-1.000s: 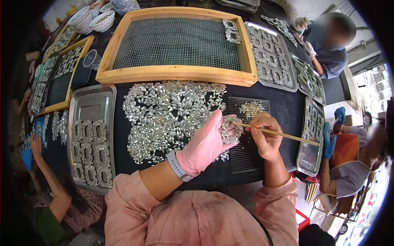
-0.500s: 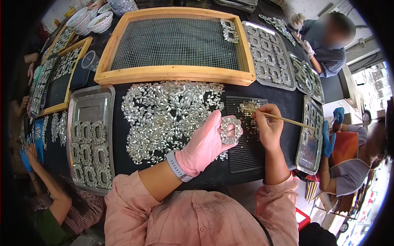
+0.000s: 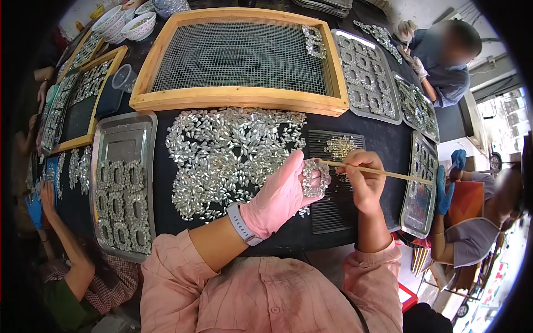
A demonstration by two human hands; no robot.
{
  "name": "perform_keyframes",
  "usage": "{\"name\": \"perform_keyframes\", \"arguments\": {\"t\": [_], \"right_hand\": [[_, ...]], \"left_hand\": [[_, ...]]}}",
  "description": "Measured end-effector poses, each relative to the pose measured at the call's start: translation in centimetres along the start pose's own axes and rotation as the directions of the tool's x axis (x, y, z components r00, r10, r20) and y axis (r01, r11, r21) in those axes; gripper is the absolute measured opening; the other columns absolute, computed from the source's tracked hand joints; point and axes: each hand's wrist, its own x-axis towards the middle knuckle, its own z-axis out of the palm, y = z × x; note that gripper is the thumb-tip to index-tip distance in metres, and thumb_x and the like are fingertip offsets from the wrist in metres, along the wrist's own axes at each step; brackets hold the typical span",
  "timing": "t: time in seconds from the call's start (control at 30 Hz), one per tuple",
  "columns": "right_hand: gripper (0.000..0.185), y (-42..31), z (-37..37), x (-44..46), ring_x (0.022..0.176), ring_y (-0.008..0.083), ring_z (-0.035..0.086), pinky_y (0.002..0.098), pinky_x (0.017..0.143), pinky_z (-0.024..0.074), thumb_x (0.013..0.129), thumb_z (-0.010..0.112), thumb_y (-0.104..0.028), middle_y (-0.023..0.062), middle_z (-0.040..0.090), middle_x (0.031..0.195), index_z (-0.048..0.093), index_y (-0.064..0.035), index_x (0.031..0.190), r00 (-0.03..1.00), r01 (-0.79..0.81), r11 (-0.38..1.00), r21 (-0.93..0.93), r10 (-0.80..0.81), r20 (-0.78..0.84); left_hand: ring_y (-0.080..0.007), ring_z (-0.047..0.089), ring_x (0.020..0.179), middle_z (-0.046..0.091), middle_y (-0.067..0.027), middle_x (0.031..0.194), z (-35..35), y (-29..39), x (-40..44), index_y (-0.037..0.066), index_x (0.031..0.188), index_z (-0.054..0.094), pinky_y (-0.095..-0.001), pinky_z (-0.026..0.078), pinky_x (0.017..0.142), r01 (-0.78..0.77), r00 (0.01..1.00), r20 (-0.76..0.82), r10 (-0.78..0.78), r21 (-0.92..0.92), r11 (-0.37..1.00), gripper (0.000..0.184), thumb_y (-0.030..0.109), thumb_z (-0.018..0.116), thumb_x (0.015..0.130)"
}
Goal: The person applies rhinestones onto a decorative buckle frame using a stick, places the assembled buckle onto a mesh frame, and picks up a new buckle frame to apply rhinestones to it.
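Observation:
My left hand (image 3: 275,197), in a pink glove, holds a rectangular rhinestone buckle (image 3: 315,178) between thumb and fingers, with its open middle showing. My bare right hand (image 3: 363,177) pinches a thin wooden stick (image 3: 388,172). The stick's tip lies at the buckle's upper edge; whether a stone sits on the tip is too small to tell. Beneath my right hand is a black ribbed mat (image 3: 332,213) with a pile of small gold-toned stones (image 3: 340,146). Left of it, many loose silver stones (image 3: 222,150) cover the dark tabletop.
A wood-framed mesh screen (image 3: 239,100) lies ahead, with rhinestone pieces in its far right corner. Metal trays of buckles stand left (image 3: 129,125) and right (image 3: 363,72). Patterned bowls (image 3: 139,28) and a clear cup (image 3: 123,77) are at the back left. Co-workers' hands are at both sides.
My right hand has brought the stick's tip from the gold-toned stones to the buckle's upper edge. The buckle in my left hand has shifted slightly right and turned a little.

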Motion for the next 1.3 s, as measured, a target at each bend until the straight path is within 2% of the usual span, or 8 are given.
{"name": "perform_keyframes", "arguments": {"t": [0.1, 0.2, 0.3, 0.43, 0.67, 1.07, 1.3], "right_hand": [[0.01, -0.2, 0.1, -0.1, 0.073, 0.0154, 0.056, 0.0272, 0.068, 0.0471, 0.086, 0.054, 0.004, 0.0113, 0.056, 0.084, 0.051, -0.0016, 0.093, 0.999, -0.019, 0.998, -0.058, 0.022, 0.042], [0.009, -0.1, 0.3, -0.1, 0.074, 0.0128, 0.058, 0.0249, 0.066, 0.0466, 0.086, 0.058, 0.003, 0.0078, 0.059, 0.084, 0.054, -0.0004, 0.093, 0.997, -0.023, 1.0, -0.02, 0.021, -0.077], [0.007, 0.4, -0.1, 0.3, 0.074, 0.0113, 0.058, 0.024, 0.066, 0.0463, 0.087, 0.058, 0.001, 0.0066, 0.06, 0.082, 0.055, -0.0004, 0.092, 0.953, -0.197, 0.979, -0.051, 0.179, -0.244], [0.005, 1.2, -0.4, 0.7, 0.071, 0.0085, 0.057, 0.0215, 0.065, 0.0443, 0.088, 0.056, 0.0, 0.0047, 0.061, 0.079, 0.056, 0.0004, 0.092, 0.942, -0.288, 0.931, -0.222, 0.233, -0.242], [0.006, 0.8, -0.1, 0.3, 0.071, 0.0079, 0.056, 0.0214, 0.064, 0.0439, 0.088, 0.058, -0.001, 0.0047, 0.062, 0.079, 0.057, 0.0002, 0.094, 0.966, -0.159, 0.97, -0.186, 0.114, -0.234], [0.004, 1.1, -0.1, 0.5, 0.073, 0.0079, 0.056, 0.022, 0.065, 0.0442, 0.086, 0.059, 0.0, 0.0037, 0.061, 0.079, 0.059, 0.0003, 0.09, 0.969, -0.214, 0.922, -0.322, 0.16, -0.186], [0.003, 0.7, 0.1, 0.5, 0.073, 0.0082, 0.056, 0.0224, 0.065, 0.0444, 0.086, 0.057, 0.001, 0.0042, 0.061, 0.079, 0.058, 0.0007, 0.089, 0.963, -0.183, 0.961, -0.206, 0.133, -0.234]], "left_hand": [[-0.0193, 0.055, 0.112, 0.055, -0.0053, 0.117, 0.3, 0.1, -0.1, 0.007, 0.128, 0.046, -0.0372, 0.041, 0.099, 0.002, 1.0, -0.012, -0.002, 0.003, 1.0, 0.057, 0.054, 0.033, 0.098], [-0.0192, 0.054, 0.113, 0.056, -0.006, 0.118, 0.2, 0.0, -0.1, 0.006, 0.128, 0.046, -0.0371, 0.041, 0.099, -0.004, 1.0, -0.005, 0.004, 0.007, 1.0, 0.057, 0.053, 0.033, 0.098], [-0.0194, 0.054, 0.113, 0.056, -0.0069, 0.12, 0.3, 0.2, -0.1, 0.006, 0.127, 0.047, -0.0368, 0.041, 0.099, -0.006, 1.0, -0.012, 0.006, 0.012, 1.0, 0.057, 0.053, 0.032, 0.099], [-0.02, 0.054, 0.113, 0.056, -0.0074, 0.12, 0.6, 0.2, -0.2, 0.005, 0.126, 0.048, -0.0363, 0.042, 0.098, 0.0, 1.0, -0.03, 0.0, 0.004, 1.0, 0.057, 0.052, 0.032, 0.099], [-0.0204, 0.055, 0.112, 0.057, -0.0073, 0.118, 0.0, 0.0, 0.0, 0.004, 0.125, 0.048, -0.0362, 0.042, 0.098, -0.006, 1.0, -0.005, 0.006, -0.02, 1.0, 0.056, 0.051, 0.033, 0.099], [-0.0194, 0.055, 0.111, 0.058, -0.0061, 0.117, 0.4, 0.0, -0.1, 0.005, 0.125, 0.049, -0.036, 0.043, 0.097, -0.003, 1.0, -0.03, 0.003, -0.016, 1.0, 0.055, 0.05, 0.032, 0.099], [-0.0203, 0.055, 0.112, 0.057, -0.0068, 0.118, 0.3, 0.0, -0.1, 0.004, 0.126, 0.048, -0.0359, 0.043, 0.097, -0.002, 1.0, -0.021, 0.002, -0.022, 1.0, 0.054, 0.049, 0.032, 0.1]]}}
